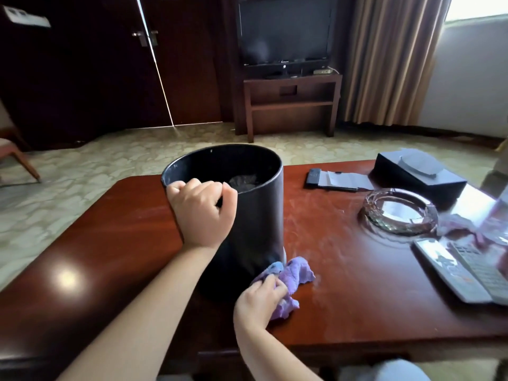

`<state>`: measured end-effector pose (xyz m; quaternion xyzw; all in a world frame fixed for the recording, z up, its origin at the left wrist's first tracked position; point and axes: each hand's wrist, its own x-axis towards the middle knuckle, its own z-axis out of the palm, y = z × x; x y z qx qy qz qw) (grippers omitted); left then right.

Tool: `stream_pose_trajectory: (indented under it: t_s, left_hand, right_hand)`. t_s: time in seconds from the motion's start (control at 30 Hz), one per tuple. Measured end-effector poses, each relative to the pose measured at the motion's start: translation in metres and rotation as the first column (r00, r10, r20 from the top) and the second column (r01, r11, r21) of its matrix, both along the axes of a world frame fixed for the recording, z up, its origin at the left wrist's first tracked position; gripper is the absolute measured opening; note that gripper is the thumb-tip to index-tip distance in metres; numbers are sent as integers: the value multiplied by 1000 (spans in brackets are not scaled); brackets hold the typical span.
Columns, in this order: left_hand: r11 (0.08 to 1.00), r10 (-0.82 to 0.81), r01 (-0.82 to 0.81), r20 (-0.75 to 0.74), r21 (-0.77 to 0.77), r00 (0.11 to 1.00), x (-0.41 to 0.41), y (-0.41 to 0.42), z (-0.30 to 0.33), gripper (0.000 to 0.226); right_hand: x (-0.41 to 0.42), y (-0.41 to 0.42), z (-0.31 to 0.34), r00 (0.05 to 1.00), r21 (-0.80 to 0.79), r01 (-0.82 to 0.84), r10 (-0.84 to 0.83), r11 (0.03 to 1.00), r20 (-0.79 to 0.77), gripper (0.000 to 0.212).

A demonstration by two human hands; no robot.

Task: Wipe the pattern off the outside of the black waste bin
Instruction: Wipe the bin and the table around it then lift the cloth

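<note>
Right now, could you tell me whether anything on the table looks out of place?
The black waste bin stands on the wooden table, an odd spot for it. Whitish smears streak the tabletop beside it.

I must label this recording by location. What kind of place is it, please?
Probably a hotel room: a television on a wooden stand beside long curtains, and a low table holding a glass ashtray, a tissue box and remote controls.

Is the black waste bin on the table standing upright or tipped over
Upright. The black waste bin stands on the wooden table with its open mouth facing up; the left hand grips its rim, and the right hand presses a purple cloth low on its side.
</note>
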<state>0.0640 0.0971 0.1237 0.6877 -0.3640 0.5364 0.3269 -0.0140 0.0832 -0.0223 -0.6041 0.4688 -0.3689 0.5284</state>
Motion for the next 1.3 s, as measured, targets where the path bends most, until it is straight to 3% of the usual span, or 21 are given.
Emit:
stream_pose_trajectory:
  t_s: [0.07,0.17,0.2,0.27,0.3,0.37,0.43,0.57,0.7,0.8,0.9,0.97,1.07,1.17,1.3]
  left_hand:
    - [1000,0,0,-4,2,1000,0,0,0,39]
    - [1000,-7,7,5,-1,1000,1,1,-1,40]
    - [1000,-16,16,7,3,1000,2,1,-1,40]
    - [999,-34,34,6,10,999,3,2,0,40]
    - [999,-38,38,4,11,999,3,2,0,41]
    - [999,-30,30,7,13,1000,3,1,-1,42]
    - [1000,-18,18,8,14,1000,4,1,-1,42]
    - [1000,-2,2,15,5,1000,4,-1,-2,43]
    - [1000,5,-5,4,18,1000,4,0,-1,42]
    - [1000,-10,10,-5,24,1000,4,1,-2,42]
    - [999,-33,34,-23,29,999,3,2,-1,41]
    - [999,-39,40,-30,29,999,3,3,-1,41]
    - [999,-48,48,-20,17,999,3,3,0,41]
    - [997,-66,67,-40,28,997,6,6,0,41]
    - [986,-152,158,-84,60,985,15,18,6,38]
  right_hand:
    - [-2,14,3,996,-35,-86,85,996,-29,42]
    - [0,9,3,951,-101,-54,20,993,-309,56]
    - [1,-4,3,907,-129,-108,45,986,-420,59]
    - [-3,-47,3,876,-179,-178,73,968,-477,50]
    - [-7,-72,0,869,-221,-252,120,942,-480,51]
    - [-20,-110,-9,755,-321,-488,209,812,-621,46]
    - [-31,-117,-19,674,-436,-597,127,674,-728,36]
    - [-37,-55,-29,705,-526,-506,-23,684,-709,24]
    - [-38,3,-37,768,-554,-547,113,628,-630,27]
    - [-34,31,-38,748,-615,-652,246,443,-616,27]
    - [-23,11,-17,718,-662,-696,272,279,-641,11]
    - [-21,-13,-13,601,-585,-797,306,151,-738,25]
    - [-31,-53,-24,540,-591,-805,344,-57,-768,31]
    - [-43,-91,-34,606,-665,-733,308,-143,-733,28]
    - [-48,-109,-34,648,-703,-699,299,-131,-700,19]
